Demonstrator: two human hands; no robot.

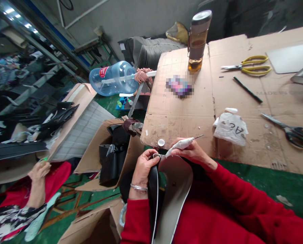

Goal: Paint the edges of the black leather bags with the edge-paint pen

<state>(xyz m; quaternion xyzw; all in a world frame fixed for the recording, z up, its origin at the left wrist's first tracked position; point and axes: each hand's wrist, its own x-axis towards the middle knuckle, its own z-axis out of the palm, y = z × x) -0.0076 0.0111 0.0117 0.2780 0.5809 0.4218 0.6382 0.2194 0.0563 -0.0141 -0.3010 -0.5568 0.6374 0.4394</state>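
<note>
I see a piece (175, 189) in black and pale grey, edged white, and a white-wrapped tool (183, 143). The wearer's sleeves (243, 196) are plain red; the surface (176, 118) is cardboard brown. Toward its far edge I make out yellow-handled snips (240, 67) and a bottle (198, 39) with amber liquid. Beyond its left edge, a jug (115, 78) is translucent blue, red-labelled.

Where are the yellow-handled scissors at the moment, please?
In the head view, the yellow-handled scissors lie toward the upper right on the cardboard-covered table, between the drink bottle and the pale flat sheet, just above the black rod.
</note>
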